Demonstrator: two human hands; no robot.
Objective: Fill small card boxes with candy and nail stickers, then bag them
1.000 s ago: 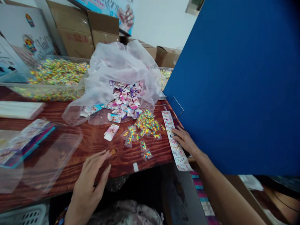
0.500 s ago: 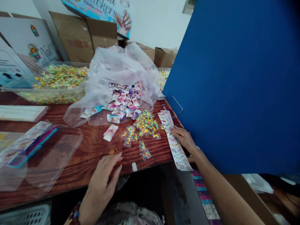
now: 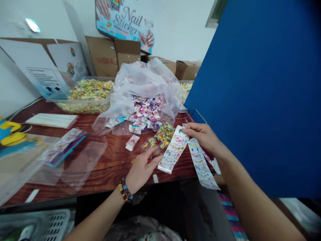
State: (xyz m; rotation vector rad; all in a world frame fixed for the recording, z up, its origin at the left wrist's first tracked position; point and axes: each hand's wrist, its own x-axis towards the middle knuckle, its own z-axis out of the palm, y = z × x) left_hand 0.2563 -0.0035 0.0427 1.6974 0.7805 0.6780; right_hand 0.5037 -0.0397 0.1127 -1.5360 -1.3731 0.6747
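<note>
My right hand (image 3: pixel 202 135) pinches the upper end of a white sticker strip (image 3: pixel 173 150), which slants down over the table's front part. Beneath and right of that hand, another sticker strip (image 3: pixel 200 164) hangs over the table edge. My left hand (image 3: pixel 141 167) has its fingers apart, close to the lower left side of the held strip, with nothing visible in it. Small packets of colourful candy (image 3: pixel 164 132) lie behind the held strip, partly covered by it. A small pink and white box (image 3: pixel 132 142) lies left of the packets.
A translucent bag (image 3: pixel 147 78) spills small printed boxes (image 3: pixel 145 113). Behind it at left stands a clear tub (image 3: pixel 85 100) of candy packets. Clear plastic sheets and a flat printed carton (image 3: pixel 64 145) lie at left. A large blue panel (image 3: pixel 255 100) borders the right side.
My right hand has lifted one sticker strip off the others and brought it leftward. My left hand has moved right, toward that strip. The camera view has shifted.
</note>
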